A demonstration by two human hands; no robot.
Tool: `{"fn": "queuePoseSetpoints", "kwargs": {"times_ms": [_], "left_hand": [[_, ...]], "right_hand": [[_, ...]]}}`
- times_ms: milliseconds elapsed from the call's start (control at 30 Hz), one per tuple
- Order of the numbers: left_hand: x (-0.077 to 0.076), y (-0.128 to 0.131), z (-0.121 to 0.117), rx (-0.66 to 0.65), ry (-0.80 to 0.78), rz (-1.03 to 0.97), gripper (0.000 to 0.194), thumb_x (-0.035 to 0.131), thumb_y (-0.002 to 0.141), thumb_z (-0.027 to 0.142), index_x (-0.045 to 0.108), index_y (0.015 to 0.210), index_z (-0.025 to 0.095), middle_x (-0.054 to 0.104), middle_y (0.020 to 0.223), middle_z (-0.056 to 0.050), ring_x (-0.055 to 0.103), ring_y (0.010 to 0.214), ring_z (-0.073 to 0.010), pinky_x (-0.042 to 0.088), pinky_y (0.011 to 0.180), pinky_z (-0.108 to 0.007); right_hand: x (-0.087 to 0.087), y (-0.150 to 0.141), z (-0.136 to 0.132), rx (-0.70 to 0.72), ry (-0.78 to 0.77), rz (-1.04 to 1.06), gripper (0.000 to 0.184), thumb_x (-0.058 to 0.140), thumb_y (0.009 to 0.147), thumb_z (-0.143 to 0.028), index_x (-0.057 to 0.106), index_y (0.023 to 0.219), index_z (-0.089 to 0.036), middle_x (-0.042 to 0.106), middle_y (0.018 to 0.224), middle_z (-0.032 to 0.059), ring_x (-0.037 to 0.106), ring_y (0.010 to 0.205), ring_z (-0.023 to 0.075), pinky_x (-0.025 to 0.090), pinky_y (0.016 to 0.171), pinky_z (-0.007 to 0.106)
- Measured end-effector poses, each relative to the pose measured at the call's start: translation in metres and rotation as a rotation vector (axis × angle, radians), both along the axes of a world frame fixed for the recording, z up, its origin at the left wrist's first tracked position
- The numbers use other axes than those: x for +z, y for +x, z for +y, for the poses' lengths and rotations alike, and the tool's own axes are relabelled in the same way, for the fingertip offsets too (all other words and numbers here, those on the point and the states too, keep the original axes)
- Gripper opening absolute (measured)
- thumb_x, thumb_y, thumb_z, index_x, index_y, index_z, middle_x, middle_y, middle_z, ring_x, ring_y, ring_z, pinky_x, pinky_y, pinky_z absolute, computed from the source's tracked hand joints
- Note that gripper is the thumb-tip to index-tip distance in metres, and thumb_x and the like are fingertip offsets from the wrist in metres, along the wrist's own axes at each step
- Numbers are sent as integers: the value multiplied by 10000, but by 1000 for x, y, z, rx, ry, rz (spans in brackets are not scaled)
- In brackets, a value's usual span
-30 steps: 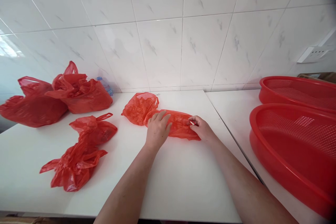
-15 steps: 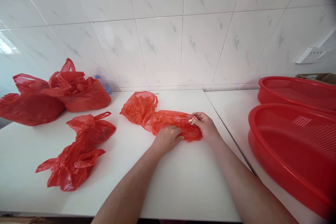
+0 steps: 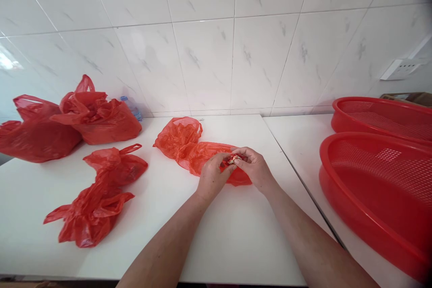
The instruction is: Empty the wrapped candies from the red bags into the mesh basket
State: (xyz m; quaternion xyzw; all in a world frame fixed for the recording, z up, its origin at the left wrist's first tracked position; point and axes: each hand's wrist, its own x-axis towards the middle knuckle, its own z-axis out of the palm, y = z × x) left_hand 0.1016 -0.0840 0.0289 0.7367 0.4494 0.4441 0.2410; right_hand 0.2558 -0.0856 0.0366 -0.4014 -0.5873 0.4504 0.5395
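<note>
Between my two hands is a small red-and-white printed packet (image 3: 233, 159); its exact kind is too small to tell. My left hand (image 3: 213, 174) pinches its left side, thumb and fingers closed. On its right side, my right hand (image 3: 255, 168) holds it between thumb and fingers. Both hands are just above a thin red plastic bag (image 3: 192, 155) lying flattened on the white table (image 3: 236, 229). Part of that bag is hidden under my hands. Joined or touching at its far left end is a crumpled red bag (image 3: 177, 137).
Two full red bags (image 3: 101, 121) stand at the back left, a blue-capped bottle (image 3: 133, 108) behind them. Nearer me lie crumpled red bags (image 3: 97, 202). Two red plastic baskets (image 3: 337, 198) stand on the right, past a table seam. A tiled wall (image 3: 202, 63) closes the back.
My left hand has lifted from the red bag and come right to the packet. My right hand has brought the packet slightly left, and both hands now grip it.
</note>
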Motion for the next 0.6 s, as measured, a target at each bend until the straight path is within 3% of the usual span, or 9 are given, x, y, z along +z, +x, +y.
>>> {"fn": "queuePoseSetpoints", "kwargs": {"times_ms": [167,333,467,600], "left_hand": [[-1,1,1,-22,-128,-118,203,596,788,256,663,979,236,666,873,-27,581,764,-162,455,693,-291],[-1,-1,3,-67,-206,-252,158,575,796,246,647,931,208,659,894,-31,580,792,-156,445,719,-287],[3,-4,4,-87,-266,-401,126,603,776,276,619,865,187,634,838,-11,552,749,-130,418,686,-258],[5,-7,6,-145,-358,-547,150,643,747,291,592,824,172,599,760,2,520,686,-109,393,631,-237]], "right_hand": [[-4,-2,1,37,12,-63,227,547,803,-259,656,1002,-248,626,1122,25,576,1042,179,478,901,338],[-8,-3,2,-11,-32,-142,353,559,788,-257,568,1139,-278,617,1139,9,590,1001,160,484,897,341],[-12,-5,1,-72,-52,-287,374,554,785,-272,546,1158,-309,620,1113,-3,613,870,143,506,802,327],[-11,-6,-2,-60,-35,-373,277,559,787,-317,597,1060,-289,650,963,-8,594,758,140,497,682,302]]}}
